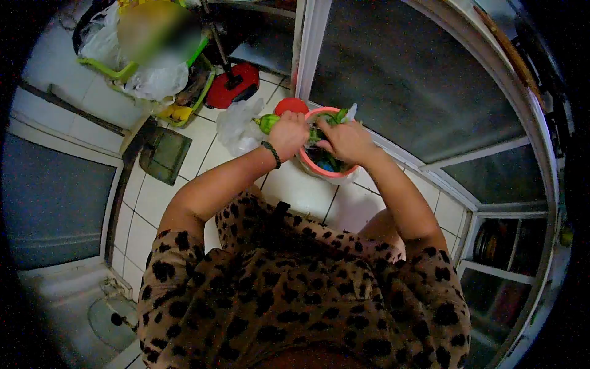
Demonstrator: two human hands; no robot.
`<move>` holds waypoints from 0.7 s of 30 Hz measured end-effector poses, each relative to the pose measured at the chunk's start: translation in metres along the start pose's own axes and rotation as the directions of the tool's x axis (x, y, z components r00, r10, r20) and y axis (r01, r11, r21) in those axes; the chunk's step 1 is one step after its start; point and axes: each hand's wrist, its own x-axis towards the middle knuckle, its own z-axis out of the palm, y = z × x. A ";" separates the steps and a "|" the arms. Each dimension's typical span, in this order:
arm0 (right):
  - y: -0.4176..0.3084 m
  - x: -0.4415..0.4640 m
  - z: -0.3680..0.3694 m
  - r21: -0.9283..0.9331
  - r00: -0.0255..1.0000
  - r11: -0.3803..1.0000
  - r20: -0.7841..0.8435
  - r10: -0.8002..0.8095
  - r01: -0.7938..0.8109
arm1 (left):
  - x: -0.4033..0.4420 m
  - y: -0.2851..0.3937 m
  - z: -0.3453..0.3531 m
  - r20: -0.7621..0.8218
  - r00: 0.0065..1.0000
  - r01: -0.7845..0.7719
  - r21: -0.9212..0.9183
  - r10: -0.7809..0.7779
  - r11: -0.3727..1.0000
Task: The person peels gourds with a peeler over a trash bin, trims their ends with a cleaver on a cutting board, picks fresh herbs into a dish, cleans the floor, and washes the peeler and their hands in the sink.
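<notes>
A long green vegetable (268,123) is in my left hand (289,134), its knobbly end sticking out to the left of my fingers. My right hand (346,140) is over the pink-rimmed bin (309,165), its fingers bent toward my left hand at the green piece between them; whether they grip it is hard to make out. Green scraps (340,115) and a plastic liner show inside the bin. Just behind my left hand is a round red object (291,106). A clear plastic bag (238,127) lies on the floor left of the vegetable.
A red dustpan or broom head (233,86) stands on the tiles further back. At the back left is a green-edged rack (110,71) with plastic bags. A floor mat or scale-like dark panel (165,155) lies left. Framed glass panels (418,80) rise on the right.
</notes>
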 end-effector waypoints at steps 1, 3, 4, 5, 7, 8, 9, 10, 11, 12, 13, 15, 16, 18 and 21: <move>0.007 -0.003 0.003 -0.039 0.999 0.999 0.033 0.009 -0.008 | -0.001 0.000 0.000 0.000 1.000 -0.002 0.001 0.002 1.000; 0.038 -0.020 0.015 -0.066 0.993 0.993 0.064 0.104 -0.099 | -0.003 -0.002 0.000 0.142 0.989 0.061 -0.101 -0.047 0.993; 0.049 -0.025 0.020 -0.094 0.976 0.977 0.091 0.199 -0.190 | -0.004 -0.003 0.000 0.142 0.988 0.071 -0.093 -0.057 0.993; 0.053 -0.029 0.026 -0.099 0.978 0.979 0.084 0.189 -0.180 | -0.006 -0.004 0.000 0.141 0.987 0.082 -0.048 -0.075 0.995; 0.059 -0.035 0.030 0.221 0.940 0.922 -0.058 0.337 -0.317 | -0.005 -0.007 -0.003 0.189 0.975 0.128 -0.034 -0.119 0.991; 0.074 -0.031 0.064 0.430 0.938 0.882 -0.182 0.294 -0.193 | -0.006 -0.006 -0.005 0.233 0.961 0.168 -0.060 -0.149 0.984; 0.076 -0.029 0.084 0.363 0.929 0.902 -0.193 0.316 -0.232 | -0.003 -0.010 -0.004 0.321 0.919 0.294 -0.178 -0.227 0.939; 0.050 -0.044 0.059 0.251 0.911 0.882 0.004 0.412 -0.400 | -0.006 -0.008 -0.005 0.425 0.860 0.425 -0.289 -0.283 0.858; 0.055 -0.045 0.070 0.191 0.874 0.854 0.130 0.468 -0.485 | -0.007 -0.006 -0.011 0.468 0.826 0.480 -0.295 -0.313 0.826; 0.048 -0.053 0.061 0.499 0.908 0.828 -0.169 0.384 -0.257 | -0.004 -0.007 -0.015 0.502 0.790 0.540 -0.297 -0.352 0.788; 0.050 -0.051 0.068 0.678 0.855 0.732 -0.339 0.392 -0.067 | -0.004 -0.006 -0.007 0.508 0.801 0.542 -0.391 -0.317 0.743; 0.036 -0.045 0.052 0.884 0.800 0.461 -0.332 0.500 0.078 | -0.003 0.003 -0.003 0.505 0.839 0.484 -0.523 -0.202 0.701; 0.038 -0.042 0.053 0.885 0.780 0.445 -0.373 0.502 0.138 | 0.002 0.009 -0.007 0.489 0.864 0.420 -0.563 -0.124 0.712; 0.032 -0.027 0.055 0.926 0.793 0.337 -0.332 0.511 0.170 | 0.005 0.014 -0.005 0.486 0.868 0.434 -0.640 -0.104 0.634; 0.027 -0.020 0.054 0.954 0.749 0.246 -0.289 0.596 0.173 | 0.005 0.023 0.017 0.479 0.878 0.420 -0.747 -0.020 0.515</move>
